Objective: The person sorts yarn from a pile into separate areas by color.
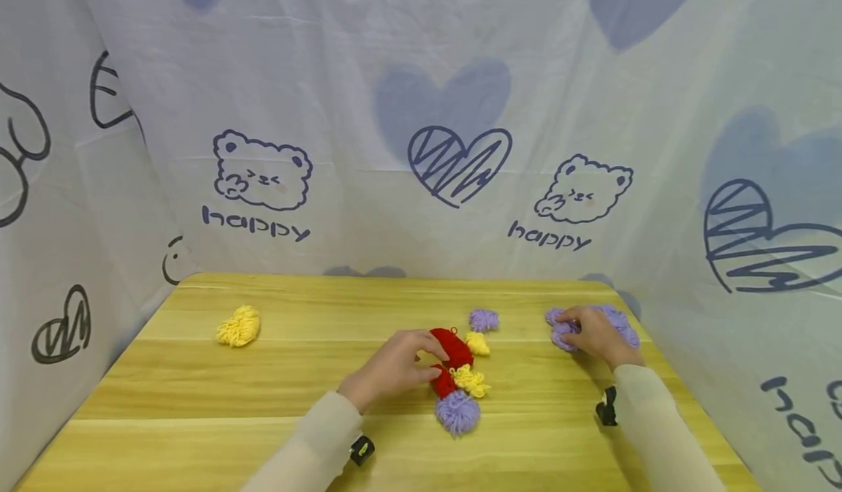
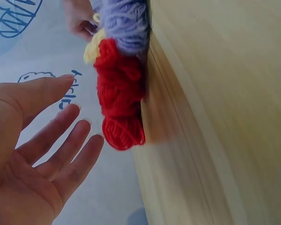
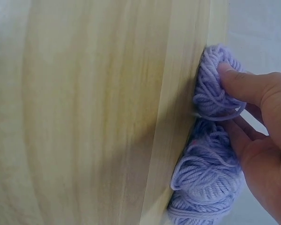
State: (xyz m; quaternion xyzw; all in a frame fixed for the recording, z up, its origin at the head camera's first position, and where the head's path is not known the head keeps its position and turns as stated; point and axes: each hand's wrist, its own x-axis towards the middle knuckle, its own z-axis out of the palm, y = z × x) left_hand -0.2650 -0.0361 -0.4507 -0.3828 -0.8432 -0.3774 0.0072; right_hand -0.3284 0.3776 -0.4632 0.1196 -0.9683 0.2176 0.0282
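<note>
My left hand point(image 1: 397, 364) hovers at the left side of a cluster of yarn bundles, its fingers spread and holding nothing. Closest to its fingertips are a larger red yarn bundle point(image 1: 452, 347) and a smaller red one point(image 1: 444, 381). A yellow yarn bundle point(image 1: 471, 380) and a purple yarn bundle point(image 1: 457, 412) lie against the reds. On the right of the table, my right hand point(image 1: 595, 335) pinches a purple yarn ball point(image 3: 215, 84) between thumb and fingers. More purple yarn point(image 3: 208, 171) sits right beside that ball, partly behind the hand in the head view.
A yellow yarn bundle point(image 1: 239, 326) lies alone at the table's back left. Behind the cluster are a small yellow bundle point(image 1: 477, 343) and a small purple one point(image 1: 484, 320). Printed white cloth point(image 1: 355, 207) hangs behind and beside the wooden table point(image 1: 197, 397).
</note>
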